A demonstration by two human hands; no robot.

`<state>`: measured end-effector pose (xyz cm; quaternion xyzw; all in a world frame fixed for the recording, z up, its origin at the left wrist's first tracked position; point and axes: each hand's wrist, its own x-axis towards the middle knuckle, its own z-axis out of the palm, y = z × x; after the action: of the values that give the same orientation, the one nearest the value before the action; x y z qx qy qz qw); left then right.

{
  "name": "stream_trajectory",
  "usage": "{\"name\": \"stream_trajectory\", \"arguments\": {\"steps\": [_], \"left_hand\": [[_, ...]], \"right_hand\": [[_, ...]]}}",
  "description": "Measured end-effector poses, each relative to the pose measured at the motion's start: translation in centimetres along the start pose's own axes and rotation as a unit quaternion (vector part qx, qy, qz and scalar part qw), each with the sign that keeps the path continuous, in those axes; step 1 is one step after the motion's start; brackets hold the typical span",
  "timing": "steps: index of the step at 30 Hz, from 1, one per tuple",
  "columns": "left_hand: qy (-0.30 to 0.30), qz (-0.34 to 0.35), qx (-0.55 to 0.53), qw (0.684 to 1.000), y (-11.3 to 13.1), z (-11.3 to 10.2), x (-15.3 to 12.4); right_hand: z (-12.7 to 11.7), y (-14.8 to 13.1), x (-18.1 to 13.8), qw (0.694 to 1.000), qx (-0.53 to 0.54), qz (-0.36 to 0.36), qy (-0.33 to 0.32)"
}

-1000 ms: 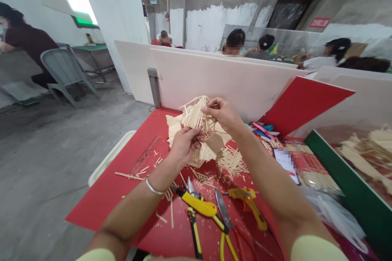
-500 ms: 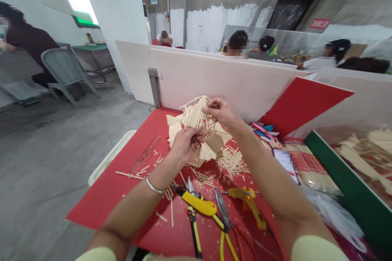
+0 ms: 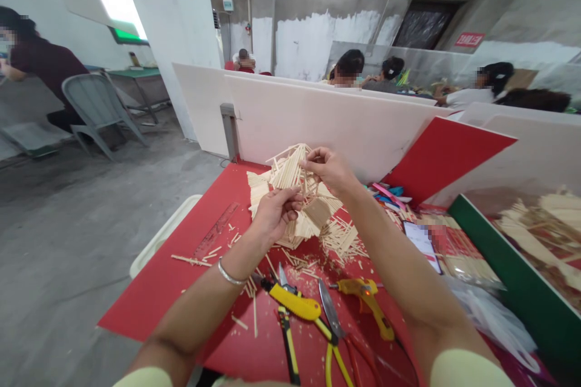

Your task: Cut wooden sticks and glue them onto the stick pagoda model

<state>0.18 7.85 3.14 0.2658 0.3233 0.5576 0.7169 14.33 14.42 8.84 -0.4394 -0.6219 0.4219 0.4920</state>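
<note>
A model built of pale wooden sticks [image 3: 285,174] stands at the far part of the red table, with a sloped, roof-like face of sticks laid side by side. My left hand [image 3: 275,213] is at its near side, thumb and forefinger pinched on a thin wooden stick. From the right, my right hand [image 3: 330,170] reaches to the sloped face, its fingertips closed on a wooden stick there. Both grips are partly hidden by the fingers, so I cannot tell whether it is the same stick. Below the hands, flat stick panels [image 3: 318,213] spread outward.
On the red table [image 3: 149,308] lie a yellow utility knife [image 3: 295,303], a yellow glue gun [image 3: 363,291] with its light on, red-handled pliers [image 3: 333,314], a ruler [image 3: 218,230] and loose sticks [image 3: 342,239]. White partition boards [image 3: 318,121] rise behind; a green-walled box [image 3: 512,266] stands right.
My hands and the stick model stay almost in place. The camera view has shifted slightly, moving the background a little.
</note>
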Motion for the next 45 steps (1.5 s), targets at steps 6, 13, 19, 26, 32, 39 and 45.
{"name": "stream_trajectory", "arguments": {"steps": [6,13,19,26,32,39,45], "left_hand": [[-0.001,-0.007,0.014,1.0,-0.3,0.1,-1.2],[-0.068,-0.052,0.052,0.995,-1.3,-2.1,-6.3],[-0.106,-0.041,0.119,0.986,-4.2,-5.0,-10.5],[0.03,-0.07,0.06,0.995,-7.2,-9.1,-13.0],[0.037,-0.028,0.051,0.998,-6.3,-10.8,-14.1],[0.048,0.017,0.054,0.997,-4.8,-10.4,-15.0],[0.061,0.034,0.073,0.995,-4.5,-10.4,-14.6]], "right_hand": [[-0.2,0.0,-1.1,1.0,-0.012,0.002,-0.022],[-0.1,-1.1,-8.3,0.991,-0.108,-0.062,0.051],[3.3,0.9,-16.2,0.997,-0.079,-0.017,-0.017],[8.3,8.0,-24.5,0.958,-0.284,-0.011,0.041],[8.4,10.4,-26.8,0.838,-0.539,-0.034,-0.084],[6.9,12.2,-26.9,0.849,-0.525,-0.042,-0.039],[4.9,7.5,-28.2,0.924,-0.375,-0.056,0.047]]}}
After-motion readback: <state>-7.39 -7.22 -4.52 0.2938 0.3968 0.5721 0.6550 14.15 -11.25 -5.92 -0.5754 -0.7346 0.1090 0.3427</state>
